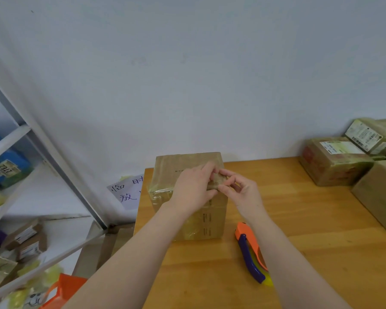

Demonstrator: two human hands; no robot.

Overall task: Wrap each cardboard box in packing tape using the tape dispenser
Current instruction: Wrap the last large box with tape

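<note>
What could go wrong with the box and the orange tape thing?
The tape dispenser lies beside the right forearm, so an elbow move might knock it away. The cardboard box stands near the left edge of the table; tugging the brown scrap pinched by the left hand and right hand could shove it off.

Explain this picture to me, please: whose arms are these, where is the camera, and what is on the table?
There is no machine here. These are a person's two bare arms, filmed by one wide camera worn on the head, looking forward and down. On the wooden table stands a cardboard box, partly covered in clear tape. Over the box, the left hand and the right hand both pinch a small brownish scrap; I cannot tell what it is. The orange and purple tape dispenser lies unheld on the table beside the right forearm. More taped boxes sit at the far right, and a shelf rack stands to the left.
</note>
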